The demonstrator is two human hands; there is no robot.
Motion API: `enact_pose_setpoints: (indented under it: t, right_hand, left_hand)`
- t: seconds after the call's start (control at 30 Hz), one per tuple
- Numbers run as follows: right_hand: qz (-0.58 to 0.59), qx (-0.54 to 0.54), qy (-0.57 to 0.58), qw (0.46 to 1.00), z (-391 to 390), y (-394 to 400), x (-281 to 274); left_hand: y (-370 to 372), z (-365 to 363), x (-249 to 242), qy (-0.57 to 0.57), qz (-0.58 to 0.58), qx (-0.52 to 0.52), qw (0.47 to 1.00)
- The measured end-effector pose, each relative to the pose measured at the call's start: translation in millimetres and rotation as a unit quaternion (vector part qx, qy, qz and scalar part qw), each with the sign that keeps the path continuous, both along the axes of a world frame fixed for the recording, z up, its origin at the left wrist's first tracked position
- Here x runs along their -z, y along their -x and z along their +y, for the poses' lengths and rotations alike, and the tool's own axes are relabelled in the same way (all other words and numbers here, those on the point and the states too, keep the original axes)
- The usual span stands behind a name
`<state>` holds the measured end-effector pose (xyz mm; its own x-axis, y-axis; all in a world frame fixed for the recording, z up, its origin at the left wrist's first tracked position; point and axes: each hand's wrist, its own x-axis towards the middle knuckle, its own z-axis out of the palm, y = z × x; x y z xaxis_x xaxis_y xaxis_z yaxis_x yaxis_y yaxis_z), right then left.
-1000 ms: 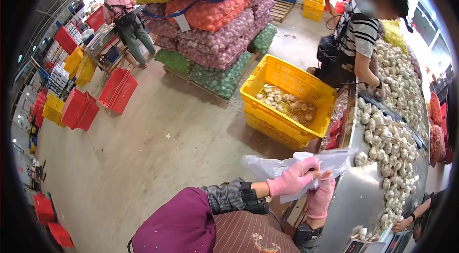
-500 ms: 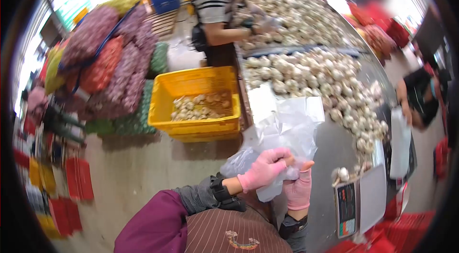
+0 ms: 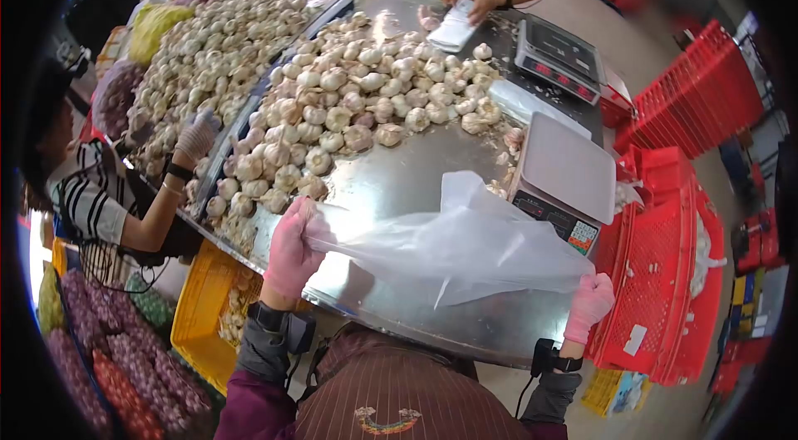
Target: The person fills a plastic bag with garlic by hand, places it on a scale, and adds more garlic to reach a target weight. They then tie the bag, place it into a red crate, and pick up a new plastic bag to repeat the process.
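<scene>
A translucent plastic bag is stretched sideways over the metal table. My left hand, in a pink glove with bare fingertips, is closed on one end of it. At the opposite end, my right hand, gloved in pink too, grips the bag near the table's front right edge. Just beyond my left hand lies a broad heap of garlic bulbs. Behind the bag's right part stands a weighing scale with a flat pale pan.
A divider separates a second garlic heap. Co-workers stand left and across; the far person's hands hold white bags. Another scale sits at the far right. Red crates flank the right side; a yellow crate stands lower left.
My view has turned right toward the scales. My hands have moved from close together to far apart, and the bunched bag is now pulled out long between them.
</scene>
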<state>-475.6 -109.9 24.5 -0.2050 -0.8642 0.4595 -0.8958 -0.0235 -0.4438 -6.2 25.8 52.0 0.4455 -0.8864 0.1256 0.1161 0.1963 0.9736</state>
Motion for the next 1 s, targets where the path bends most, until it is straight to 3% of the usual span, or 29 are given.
enact_pose_setpoints:
  t: [0.07,0.1,0.17,0.2,0.27,0.3,0.33,0.37,0.4,0.43,0.5,0.57,0.6,0.63,0.67,0.7,0.77,0.8,0.87,0.9,0.93,0.97,1.0]
  right_hand:
    - [-0.003,0.061,-0.009,0.998,5,11,0]
    - [0.000,0.073,-0.009,0.997,6,15,3]
    - [0.053,0.166,-0.014,0.985,13,12,8]
    - [0.057,0.177,-0.013,0.982,18,3,9]
    - [0.113,0.123,-0.017,0.986,22,-53,-2]
    - [0.156,-0.005,0.065,0.986,25,-90,-9]
    - [0.152,-0.140,0.037,0.978,37,-147,-39]
    - [0.134,-0.245,0.042,0.959,47,-193,-47]
    - [0.097,-0.297,0.020,0.950,49,-229,-50]
    - [0.136,-0.339,-0.030,0.931,37,-246,-35]
    - [0.162,-0.377,-0.088,0.908,18,-252,14]
    - [-0.062,-0.279,-0.289,0.914,6,-253,39]
    - [-0.068,-0.280,-0.285,0.914,4,-254,39]
    - [-0.204,-0.285,-0.321,0.880,7,-258,27]
    - [-0.336,-0.283,-0.353,0.826,15,-262,21]
    - [-0.344,-0.279,-0.354,0.824,19,-266,28]
    - [-0.417,-0.377,-0.262,0.785,15,-277,46]
    - [-0.417,-0.379,-0.258,0.784,11,-273,57]
    - [-0.284,-0.365,-0.089,0.882,2,-244,63]
    - [-0.213,-0.333,-0.038,0.918,-4,-227,57]
    - [-0.143,-0.284,-0.061,0.946,-14,-204,33]
    - [-0.094,-0.250,-0.098,0.959,-25,-178,29]
    - [-0.076,-0.204,-0.097,0.971,-37,-151,42]
  left_hand:
    - [-11,-2,-24,-0.091,0.143,0.147,0.975]
    - [-16,-7,-34,-0.107,-0.043,0.255,0.960]
    - [-9,-14,-56,-0.175,-0.224,0.354,0.891]
    - [-10,-20,-47,-0.176,-0.277,0.340,0.881]
    - [-20,-49,-34,-0.205,-0.293,0.304,0.883]
    - [-24,-62,-32,-0.243,-0.309,0.257,0.883]
    - [-20,-71,-39,-0.167,-0.319,0.275,0.891]
    - [-12,-79,-45,-0.171,-0.320,0.286,0.887]
    - [-3,-85,-52,-0.109,-0.343,0.367,0.858]
    - [2,-89,-54,-0.047,-0.357,0.445,0.820]
    - [-10,-108,-48,-0.011,-0.482,0.313,0.818]
    - [-33,-117,-56,0.017,-0.583,0.044,0.811]
    - [-33,-113,-64,0.090,-0.651,-0.086,0.749]
    - [-23,-105,-65,0.120,-0.648,-0.125,0.742]
    - [-7,-94,-57,0.119,-0.643,-0.002,0.756]
    - [9,-83,-43,0.114,-0.628,0.118,0.761]
    - [33,-75,-14,-0.018,-0.747,0.240,0.620]
    - [22,-75,13,-0.017,-0.749,0.237,0.619]
    - [-22,-77,73,-0.178,-0.847,0.146,0.478]
    - [-40,-73,84,-0.256,-0.816,0.188,0.483]
    - [-48,-72,58,-0.314,-0.768,0.280,0.484]
    - [-74,-63,99,-0.257,-0.797,0.261,0.480]
    - [-79,-59,97,-0.253,-0.814,0.275,0.446]
